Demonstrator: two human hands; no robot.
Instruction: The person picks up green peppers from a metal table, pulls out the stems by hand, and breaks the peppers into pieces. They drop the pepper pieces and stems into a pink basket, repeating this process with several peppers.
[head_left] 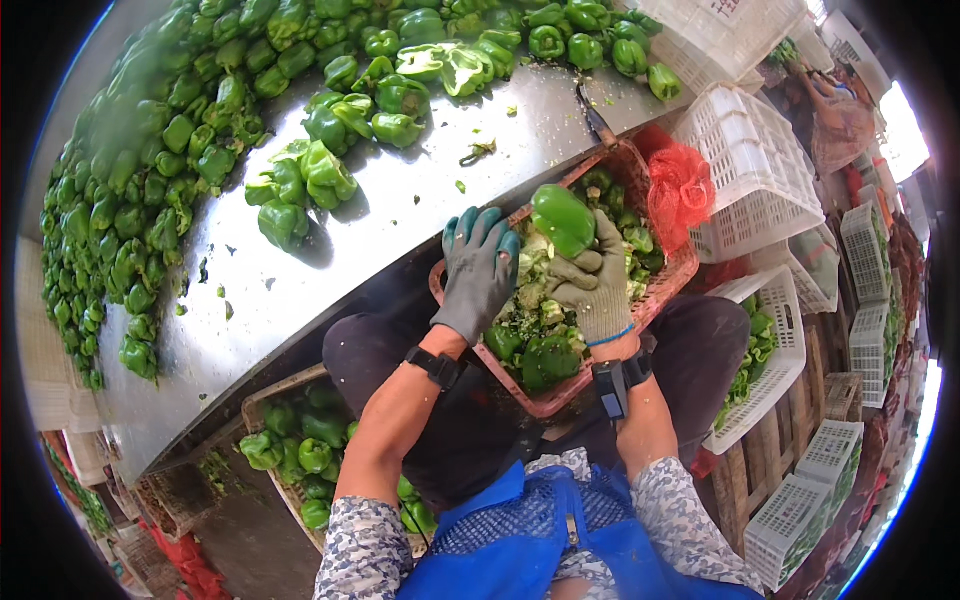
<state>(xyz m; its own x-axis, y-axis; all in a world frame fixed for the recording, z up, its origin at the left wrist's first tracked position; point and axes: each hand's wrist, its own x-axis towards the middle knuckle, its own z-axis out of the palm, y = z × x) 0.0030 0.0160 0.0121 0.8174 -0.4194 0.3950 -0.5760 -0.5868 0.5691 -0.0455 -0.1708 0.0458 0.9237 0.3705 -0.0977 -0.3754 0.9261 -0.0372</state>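
My right hand [598, 285], in a pale knit glove, has its fingers curled against a whole green bell pepper [563, 220] and holds it above a red plastic crate [676, 275]. My left hand [480, 272], in a grey glove with teal fingertips, lies open over the crate's left rim by the table edge, fingers stretched out and nothing seen in it. Below both hands the crate contains pale pepper cores, seeds and cut scraps, with darker green peppers [550, 362] at its near end. The crate sits between my knees.
A steel table [400, 210] bears a large heap of green peppers [130, 220] and some cut ones. A knife [597, 118] lies at its edge. Red netting [680, 185] hangs on the crate's far right corner. White baskets [745, 150] stand right; a pepper crate [255, 410] stands lower left.
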